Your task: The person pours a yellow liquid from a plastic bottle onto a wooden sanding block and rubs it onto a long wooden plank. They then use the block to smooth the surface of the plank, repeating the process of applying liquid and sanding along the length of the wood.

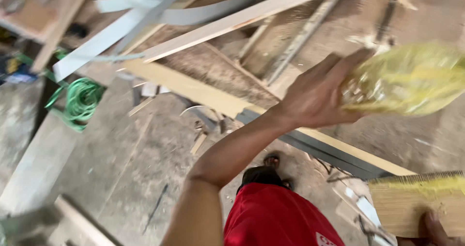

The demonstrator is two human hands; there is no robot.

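Observation:
My left hand (315,96) is raised over the workbench and grips a yellow, see-through plastic bag (411,79), which is blurred. At the bottom right corner my right hand (433,229) holds a flat wooden block (416,205) from below. The block's top edge is smeared with something yellow. Only the fingers of that hand show. My left forearm crosses the middle of the view, above my red garment (276,217).
A sawdust-covered workbench (232,71) carries long pale wooden strips (242,18) and grey bands (111,35). A green coil of cord (81,99) lies at the left. Scraps and a plank (82,222) litter the concrete floor. My sandalled foot (271,161) stands by the bench.

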